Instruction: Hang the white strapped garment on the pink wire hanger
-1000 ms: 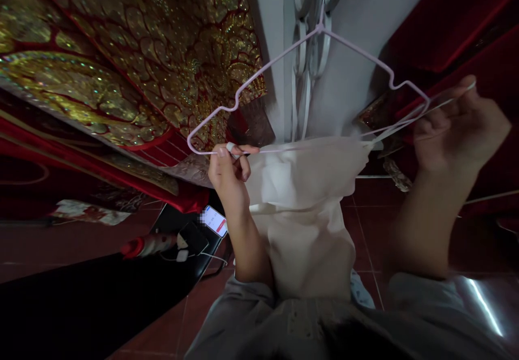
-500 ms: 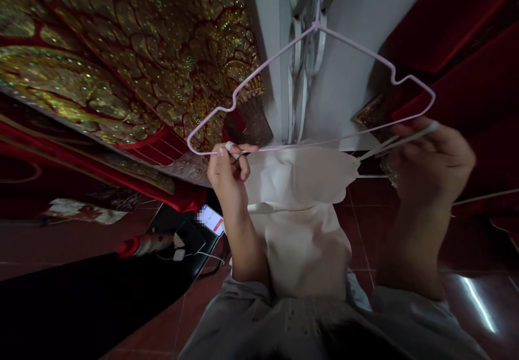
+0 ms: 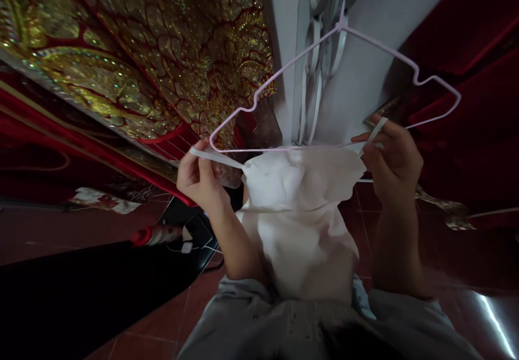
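A pale pink clothes hanger (image 3: 298, 54) hangs by its hook in front of me. Below its bottom bar, a white strappy garment (image 3: 298, 225) drapes down toward my lap. Near the hanger's left end, my left hand (image 3: 203, 173) pinches one white shoulder strap (image 3: 221, 158) and pulls it out to the left. My right hand (image 3: 391, 157) has the other strap (image 3: 375, 132) looped over a finger, by the bar's right part. Both straps are stretched away from the garment's top corners. The far tips of some right fingers are hard to make out.
Gold-sequined red cloth (image 3: 162, 52) fills the left, and dark red fabric (image 3: 474, 30) hangs at the right. A grey panel with metal scrollwork (image 3: 316, 68) stands behind the hanger. At lower left, a red-capped bottle (image 3: 158, 235) and a dark phone-like object (image 3: 198, 231) rest on a black surface.
My left hand has come off the hanger's bar and moved left, drawing its strap outward. My right hand has shifted left from the hanger's end, still with its strap. The view has swung slightly.
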Available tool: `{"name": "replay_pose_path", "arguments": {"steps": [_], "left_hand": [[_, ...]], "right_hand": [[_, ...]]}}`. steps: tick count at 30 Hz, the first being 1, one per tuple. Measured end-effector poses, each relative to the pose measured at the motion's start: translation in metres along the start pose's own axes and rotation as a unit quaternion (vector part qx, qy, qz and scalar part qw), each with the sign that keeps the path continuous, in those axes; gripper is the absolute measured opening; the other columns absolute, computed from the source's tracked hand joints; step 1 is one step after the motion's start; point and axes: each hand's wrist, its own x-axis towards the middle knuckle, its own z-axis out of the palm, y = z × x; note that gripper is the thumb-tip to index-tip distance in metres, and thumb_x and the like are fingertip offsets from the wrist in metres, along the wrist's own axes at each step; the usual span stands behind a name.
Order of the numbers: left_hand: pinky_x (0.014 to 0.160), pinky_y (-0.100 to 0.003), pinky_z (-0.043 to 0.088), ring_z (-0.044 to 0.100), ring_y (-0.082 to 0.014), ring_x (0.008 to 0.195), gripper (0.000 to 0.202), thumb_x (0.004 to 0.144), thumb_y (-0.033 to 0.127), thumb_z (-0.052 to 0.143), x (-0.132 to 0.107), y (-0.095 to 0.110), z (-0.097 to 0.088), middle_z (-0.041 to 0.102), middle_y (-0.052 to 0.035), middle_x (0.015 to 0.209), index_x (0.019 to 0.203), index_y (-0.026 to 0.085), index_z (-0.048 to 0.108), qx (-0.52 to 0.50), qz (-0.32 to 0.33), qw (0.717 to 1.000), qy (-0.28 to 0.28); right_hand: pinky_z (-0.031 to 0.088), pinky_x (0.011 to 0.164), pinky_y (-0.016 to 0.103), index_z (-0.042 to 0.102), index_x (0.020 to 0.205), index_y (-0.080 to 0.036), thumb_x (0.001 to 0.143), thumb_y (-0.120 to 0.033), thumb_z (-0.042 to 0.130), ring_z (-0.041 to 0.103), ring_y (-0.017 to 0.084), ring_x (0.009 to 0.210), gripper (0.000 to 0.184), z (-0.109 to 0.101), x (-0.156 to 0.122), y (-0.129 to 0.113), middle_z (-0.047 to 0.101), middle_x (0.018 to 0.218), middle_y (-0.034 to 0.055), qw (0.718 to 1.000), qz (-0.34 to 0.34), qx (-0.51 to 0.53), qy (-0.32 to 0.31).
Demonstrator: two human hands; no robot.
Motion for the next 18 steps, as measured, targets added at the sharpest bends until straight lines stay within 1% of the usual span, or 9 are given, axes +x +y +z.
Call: {"name": "replay_pose_path", "arguments": {"steps": [1,3,5,6,8,11,13,16,18], "left_hand": [[0.052,-0.021,0.046,0.059,-0.0088,0.059,0.016,0.085,0.031,0.094,0.007,0.003,-0.001,0.084,-0.003,0.096,0.098,0.025,0.089,0.012,0.005,1.0,-0.019],[0.074,-0.028,0.062,0.074,-0.0178,0.084,0.031,0.076,0.032,0.102,0.02,0.011,0.004,0.084,-0.0057,0.106,0.103,0.026,0.089,0.034,-0.01,0.995,-0.094],[0.088,-0.033,0.065,0.078,-0.0245,0.103,0.039,0.069,0.022,0.106,0.033,0.022,0.016,0.082,-0.0069,0.108,0.102,0.026,0.087,0.051,-0.044,0.983,-0.17],[0.088,-0.033,0.064,0.078,-0.0251,0.104,0.039,0.068,0.015,0.106,0.038,0.028,0.023,0.081,-0.0064,0.105,0.099,0.025,0.086,0.057,-0.066,0.977,-0.196],[0.082,-0.03,0.062,0.075,-0.0223,0.093,0.035,0.068,0.003,0.102,0.047,0.037,0.037,0.078,-0.0041,0.092,0.089,0.022,0.083,0.071,-0.103,0.963,-0.237],[0.074,-0.026,0.056,0.066,-0.0161,0.078,0.03,0.071,-0.006,0.097,0.052,0.046,0.048,0.073,-0.001,0.08,0.081,0.018,0.082,0.082,-0.108,0.945,-0.296],[0.075,-0.027,0.056,0.066,-0.0174,0.082,0.027,0.075,-0.004,0.096,0.052,0.048,0.05,0.076,-0.001,0.085,0.086,0.017,0.083,0.062,-0.11,0.943,-0.307],[0.079,-0.033,0.06,0.07,-0.0252,0.101,0.025,0.08,0.007,0.098,0.048,0.047,0.048,0.081,-0.0036,0.101,0.095,0.019,0.082,0.03,-0.124,0.952,-0.277],[0.082,-0.033,0.061,0.07,-0.0279,0.113,0.031,0.079,0.013,0.101,0.045,0.044,0.047,0.081,-0.0051,0.11,0.102,0.02,0.082,0.026,-0.11,0.959,-0.26]], "right_hand": [[0.044,0.051,0.025,0.078,0.133,-0.036,0.092,-0.044,0.083,0.079,0.021,0.086,0.042,0.001,-0.001,0.0,0.081,0.099,0.0042,1.0,0.003,0.006,-0.002],[0.046,0.052,0.025,0.078,0.133,-0.036,0.092,-0.041,0.084,0.079,0.021,0.087,0.042,0.002,-0.004,0.001,0.08,0.101,0.0045,1.0,0.008,0.012,-0.004],[0.047,0.053,0.025,0.078,0.133,-0.036,0.093,-0.041,0.083,0.079,0.021,0.092,0.041,0.002,-0.007,0.002,0.08,0.103,0.0044,1.0,0.011,0.014,-0.005],[0.048,0.053,0.025,0.077,0.134,-0.037,0.093,-0.041,0.083,0.079,0.022,0.094,0.041,0.003,-0.008,0.003,0.079,0.103,0.004,1.0,0.012,0.014,-0.006],[0.048,0.053,0.024,0.076,0.135,-0.039,0.094,-0.042,0.082,0.08,0.023,0.099,0.042,0.004,-0.011,0.004,0.078,0.102,0.0031,1.0,0.015,0.008,-0.006],[0.054,0.057,0.026,0.074,0.138,-0.037,0.095,-0.041,0.08,0.079,0.022,0.098,0.044,0.007,-0.015,0.003,0.079,0.106,0.004,1.0,0.024,0.003,-0.006],[0.057,0.061,0.028,0.073,0.14,-0.035,0.095,-0.039,0.079,0.078,0.02,0.095,0.046,0.009,-0.017,0.002,0.079,0.108,0.0044,0.999,0.031,0.005,-0.005],[0.058,0.065,0.029,0.073,0.139,-0.035,0.094,-0.039,0.08,0.076,0.018,0.089,0.045,0.012,-0.017,-0.001,0.079,0.107,0.0035,0.999,0.036,0.004,0.008],[0.059,0.066,0.03,0.075,0.137,-0.038,0.094,-0.04,0.08,0.074,0.017,0.084,0.043,0.012,-0.017,-0.001,0.079,0.105,0.0027,0.999,0.033,0.007,0.018]]}}
